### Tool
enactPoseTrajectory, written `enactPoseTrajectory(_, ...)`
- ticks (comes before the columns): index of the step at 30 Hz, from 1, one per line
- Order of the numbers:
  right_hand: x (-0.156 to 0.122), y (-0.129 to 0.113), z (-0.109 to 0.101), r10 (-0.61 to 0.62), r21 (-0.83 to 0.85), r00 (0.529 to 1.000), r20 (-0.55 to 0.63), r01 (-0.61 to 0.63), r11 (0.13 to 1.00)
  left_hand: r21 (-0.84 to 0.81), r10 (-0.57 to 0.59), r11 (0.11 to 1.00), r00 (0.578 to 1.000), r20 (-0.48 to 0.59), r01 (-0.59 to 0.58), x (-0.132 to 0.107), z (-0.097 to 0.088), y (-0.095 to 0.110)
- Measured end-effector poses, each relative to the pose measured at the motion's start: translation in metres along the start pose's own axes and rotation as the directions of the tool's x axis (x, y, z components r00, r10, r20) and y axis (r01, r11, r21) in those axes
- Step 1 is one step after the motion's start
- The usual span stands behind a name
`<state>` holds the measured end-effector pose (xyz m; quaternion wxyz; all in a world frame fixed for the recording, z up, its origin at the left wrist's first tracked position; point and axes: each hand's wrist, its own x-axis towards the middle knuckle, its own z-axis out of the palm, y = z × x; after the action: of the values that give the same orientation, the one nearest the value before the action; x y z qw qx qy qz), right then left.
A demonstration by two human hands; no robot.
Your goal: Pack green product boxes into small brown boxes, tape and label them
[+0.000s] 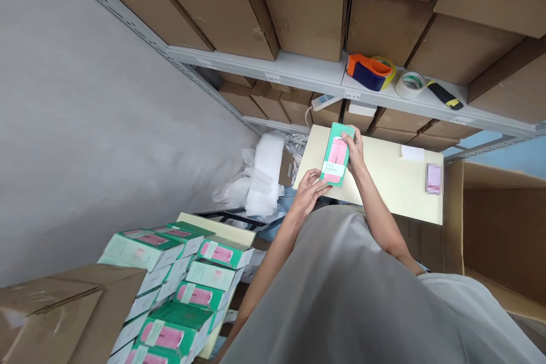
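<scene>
A green product box point(327, 154) with a pink item printed on its front is held up over the pale yellow table point(384, 182). My left hand point(307, 192) grips its lower left corner, fingers closed along the bottom edge. At the upper right side, my right hand point(356, 153) wraps round the box with the thumb on its front. A white paper piece point(412, 152) and a blurred pinkish rectangle point(434, 179) lie toward the table's right end.
Stacked green boxes point(194, 294) stand at lower left beside a brown carton point(72, 313). An open carton point(503, 227) is on the right. The shelf point(298, 75) ahead bears cartons, a tape dispenser point(369, 72), a tape roll point(410, 85) and a cutter point(444, 95). White foam wrap point(265, 173) lies left.
</scene>
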<state>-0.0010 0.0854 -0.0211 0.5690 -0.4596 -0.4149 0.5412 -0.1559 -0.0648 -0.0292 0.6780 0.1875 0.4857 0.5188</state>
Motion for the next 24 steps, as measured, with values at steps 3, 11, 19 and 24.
enactPoseTrajectory(3, -0.002, -0.004, -0.001, 0.018, 0.009, 0.999, 0.031, -0.018, 1.000, -0.048, -0.071, 0.996, 0.996, 0.045, 0.073, 0.001, -0.001, 0.003)
enactPoseTrajectory(11, 0.003, -0.008, 0.000, -0.025, -0.041, 0.996, 0.083, 0.029, 0.999, -0.062, -0.022, 0.998, 0.999, -0.028, 0.021, 0.001, 0.011, 0.001)
enactPoseTrajectory(19, 0.000, -0.001, 0.012, -0.059, -0.159, 0.996, -0.070, 0.048, 0.986, 0.282, 0.289, 0.932, 0.936, -0.203, -0.227, 0.000, 0.027, -0.004)
enactPoseTrajectory(24, 0.007, 0.001, 0.005, -0.050, -0.084, 0.999, -0.014, 0.048, 0.995, 0.115, 0.173, 0.981, 0.977, -0.126, -0.159, 0.003, 0.011, 0.002)
